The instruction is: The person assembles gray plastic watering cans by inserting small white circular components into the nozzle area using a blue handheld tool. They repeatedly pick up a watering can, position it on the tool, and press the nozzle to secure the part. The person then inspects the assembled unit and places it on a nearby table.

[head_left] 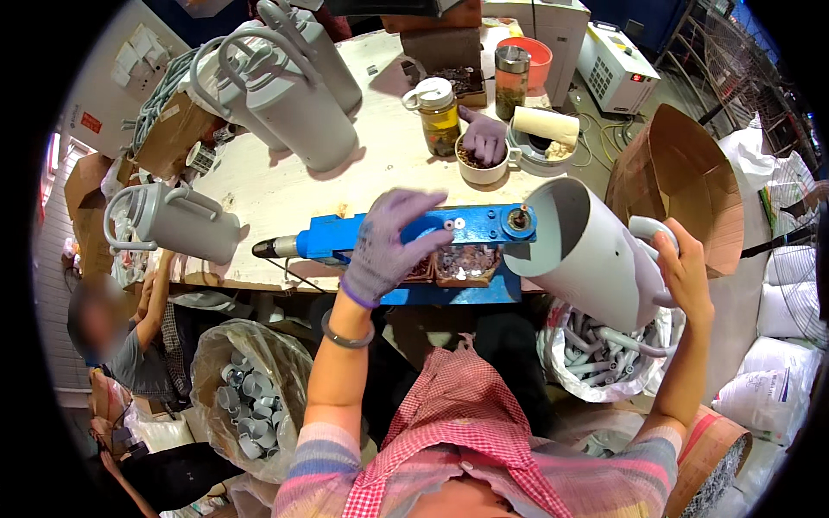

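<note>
My left hand [389, 246], in a grey-purple glove, is over a blue bench tool [345, 235]. Its fingers and thumb are spread, with nothing visible between them. Close to the fingertips, two small white washers [454, 224] lie on the blue arm. With bare fingers, my right hand [686, 268] is closed round the handle of a grey jug body [596, 259]. That jug is tilted, its open mouth toward the tool's right end, where a small metal post [520, 217] stands. A box of small shiny parts [466, 264] sits just below the arm.
Several grey lidded jugs [302, 112] stand at the table's back left. Beyond the tool are a white mug [484, 173] with a purple glove on it and a yellow bottle [436, 116]. Bags hold grey handles [596, 350] and grey parts [250, 406]. A person [142, 345] is at left.
</note>
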`<state>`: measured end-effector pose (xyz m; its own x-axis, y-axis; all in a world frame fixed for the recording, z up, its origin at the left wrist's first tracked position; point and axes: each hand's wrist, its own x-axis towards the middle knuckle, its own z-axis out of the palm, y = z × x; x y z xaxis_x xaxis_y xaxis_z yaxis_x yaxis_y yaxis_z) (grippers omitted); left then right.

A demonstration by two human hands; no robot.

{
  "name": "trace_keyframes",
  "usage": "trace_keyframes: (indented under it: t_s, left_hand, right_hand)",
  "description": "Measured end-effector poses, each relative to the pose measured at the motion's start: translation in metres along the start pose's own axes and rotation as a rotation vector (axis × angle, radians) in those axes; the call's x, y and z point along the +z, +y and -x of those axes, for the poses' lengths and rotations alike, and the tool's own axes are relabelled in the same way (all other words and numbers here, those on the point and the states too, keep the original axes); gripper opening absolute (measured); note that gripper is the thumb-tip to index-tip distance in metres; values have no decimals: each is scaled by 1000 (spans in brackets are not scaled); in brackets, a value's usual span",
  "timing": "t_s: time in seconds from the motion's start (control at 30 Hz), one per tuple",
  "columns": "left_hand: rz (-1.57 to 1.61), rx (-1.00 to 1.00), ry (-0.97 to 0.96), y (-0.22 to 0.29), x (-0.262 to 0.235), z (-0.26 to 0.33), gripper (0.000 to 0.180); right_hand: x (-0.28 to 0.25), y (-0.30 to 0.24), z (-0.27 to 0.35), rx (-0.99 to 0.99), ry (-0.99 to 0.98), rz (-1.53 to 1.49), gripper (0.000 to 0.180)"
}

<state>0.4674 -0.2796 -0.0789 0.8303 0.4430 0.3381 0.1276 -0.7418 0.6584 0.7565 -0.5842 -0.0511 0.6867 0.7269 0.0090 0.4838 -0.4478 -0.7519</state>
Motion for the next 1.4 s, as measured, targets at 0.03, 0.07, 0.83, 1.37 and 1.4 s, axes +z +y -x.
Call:
trace_keyframes:
  t_s: [0.03,0.07,0.83,1.37,1.4]
  left_hand:
    - [-95,-27,-67,-8,-5,13,54]
    - [-170,41,-21,-12,0,19,52]
    - [-40,405,241,31,61,-39,20]
    - [391,20,169,37,62,-31,42]
    - [457,-28,208,40,60,-26,43]
  right_hand:
    - [3,-1,0,-16,0,13,29]
    - [5,-1,0,-29,2,25,29]
    - [6,-5,21,-55,35,14,33]
    - [-1,-59,-30,-233,-87,166,38]
    - [-1,-69,-37,-253,-102,197,38]
